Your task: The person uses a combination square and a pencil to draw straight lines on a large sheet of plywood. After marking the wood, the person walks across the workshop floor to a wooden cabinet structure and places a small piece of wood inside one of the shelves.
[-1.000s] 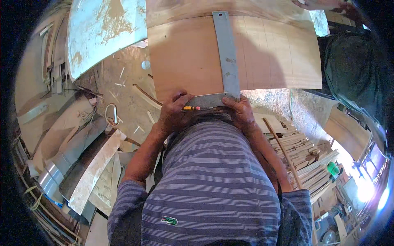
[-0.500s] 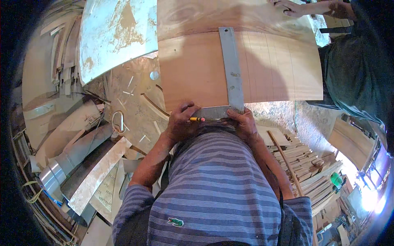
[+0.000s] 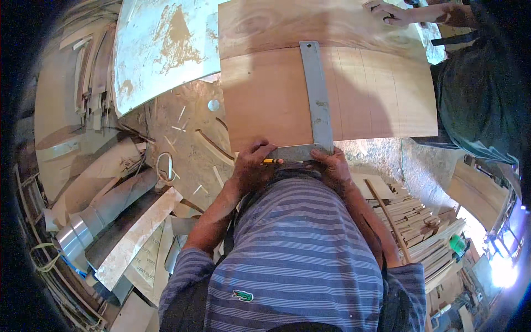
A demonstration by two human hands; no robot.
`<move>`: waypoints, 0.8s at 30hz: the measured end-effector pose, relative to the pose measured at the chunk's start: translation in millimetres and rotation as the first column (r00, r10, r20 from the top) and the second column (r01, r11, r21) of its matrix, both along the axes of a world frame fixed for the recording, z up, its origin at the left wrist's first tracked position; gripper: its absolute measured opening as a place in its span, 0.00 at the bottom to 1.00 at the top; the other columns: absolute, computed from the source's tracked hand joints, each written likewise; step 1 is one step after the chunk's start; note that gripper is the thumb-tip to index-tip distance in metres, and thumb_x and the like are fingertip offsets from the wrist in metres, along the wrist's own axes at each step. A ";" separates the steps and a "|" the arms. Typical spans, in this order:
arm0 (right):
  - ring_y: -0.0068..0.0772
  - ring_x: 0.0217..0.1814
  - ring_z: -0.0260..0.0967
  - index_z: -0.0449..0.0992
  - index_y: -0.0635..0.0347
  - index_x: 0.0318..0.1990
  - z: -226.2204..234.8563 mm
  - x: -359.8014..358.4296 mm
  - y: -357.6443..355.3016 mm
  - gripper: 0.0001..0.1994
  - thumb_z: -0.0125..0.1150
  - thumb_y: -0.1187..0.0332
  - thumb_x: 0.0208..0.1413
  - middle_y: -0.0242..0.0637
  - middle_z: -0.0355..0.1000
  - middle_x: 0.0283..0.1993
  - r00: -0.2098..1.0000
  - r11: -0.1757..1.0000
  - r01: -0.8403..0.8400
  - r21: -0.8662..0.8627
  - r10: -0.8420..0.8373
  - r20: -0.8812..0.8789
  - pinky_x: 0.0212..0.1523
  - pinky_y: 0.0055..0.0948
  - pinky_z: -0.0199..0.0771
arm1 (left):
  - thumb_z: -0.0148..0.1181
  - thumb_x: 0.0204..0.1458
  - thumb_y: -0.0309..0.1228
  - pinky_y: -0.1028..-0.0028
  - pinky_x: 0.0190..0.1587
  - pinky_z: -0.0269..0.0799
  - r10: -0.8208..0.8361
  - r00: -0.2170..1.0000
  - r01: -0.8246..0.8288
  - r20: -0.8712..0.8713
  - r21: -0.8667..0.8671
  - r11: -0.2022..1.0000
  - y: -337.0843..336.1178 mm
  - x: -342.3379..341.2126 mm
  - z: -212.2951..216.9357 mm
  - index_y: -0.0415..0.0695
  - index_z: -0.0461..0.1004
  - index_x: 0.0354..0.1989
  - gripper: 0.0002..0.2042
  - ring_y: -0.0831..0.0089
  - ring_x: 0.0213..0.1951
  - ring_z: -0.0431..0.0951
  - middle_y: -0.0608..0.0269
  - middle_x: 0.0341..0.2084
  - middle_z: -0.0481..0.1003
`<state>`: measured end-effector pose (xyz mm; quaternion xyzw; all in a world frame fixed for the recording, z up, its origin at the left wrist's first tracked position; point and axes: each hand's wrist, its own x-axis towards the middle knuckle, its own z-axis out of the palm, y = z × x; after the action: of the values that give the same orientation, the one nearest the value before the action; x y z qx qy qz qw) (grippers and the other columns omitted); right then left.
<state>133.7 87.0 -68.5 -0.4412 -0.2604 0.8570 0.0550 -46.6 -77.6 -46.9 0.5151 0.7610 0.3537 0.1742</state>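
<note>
A metal carpenter's square (image 3: 319, 102) lies on a wooden board (image 3: 265, 97), its long blade running away from me across the face. Its short arm rests along the board's near edge, close to my waist. My left hand (image 3: 253, 169) is closed at the left end of the short arm, with a yellow pencil (image 3: 272, 161) between the fingers. At the corner, my right hand (image 3: 332, 166) grips the square, thumb on top and fingers hidden beneath. Several thin pencil lines cross the board to the right of the blade.
Another person's hand (image 3: 387, 12) rests on the board's far right part. A pale, stained sheet (image 3: 166, 50) lies to the far left. Pipes (image 3: 77, 232) and offcuts clutter the left floor; stacked wood strips (image 3: 415, 221) lie at right.
The whole scene sits slightly further right in the picture. Both hands keep their hold, and the square stays lying across the board.
</note>
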 end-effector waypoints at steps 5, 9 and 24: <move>0.34 0.31 0.74 0.72 0.66 0.41 3.2 -1.5 -7.3 0.11 0.63 0.74 0.51 0.40 0.74 0.36 0.998 0.997 0.061 -0.041 -0.061 -0.003 0.31 0.28 0.78 | 0.66 0.45 0.35 0.64 0.37 0.76 0.031 0.994 -0.025 0.108 -0.059 0.998 2.5 1.6 3.6 0.37 0.76 0.38 0.16 0.53 0.35 0.77 0.48 0.35 0.75; 0.34 0.31 0.74 0.72 0.65 0.41 -6.9 -1.9 -20.5 0.10 0.62 0.74 0.51 0.39 0.74 0.34 0.995 0.991 0.096 -0.097 -0.093 0.037 0.34 0.30 0.78 | 0.68 0.43 0.36 0.64 0.33 0.74 -0.013 1.000 0.012 0.023 0.012 1.000 2.3 -0.6 -2.6 0.40 0.75 0.39 0.17 0.55 0.34 0.77 0.50 0.34 0.73; 0.32 0.28 0.75 0.72 0.63 0.41 -3.8 -12.1 -33.9 0.12 0.65 0.71 0.50 0.38 0.74 0.32 0.980 0.979 0.191 -0.074 -0.194 -0.037 0.29 0.28 0.78 | 0.69 0.44 0.39 0.63 0.42 0.73 -0.008 0.999 0.013 0.046 -0.100 0.995 3.3 0.0 -0.2 0.38 0.75 0.39 0.19 0.56 0.39 0.76 0.50 0.33 0.75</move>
<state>121.6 53.0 -72.3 -0.4469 -0.1849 0.8659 0.1280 -46.6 -74.3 -47.1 0.5016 0.7709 0.3257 0.2190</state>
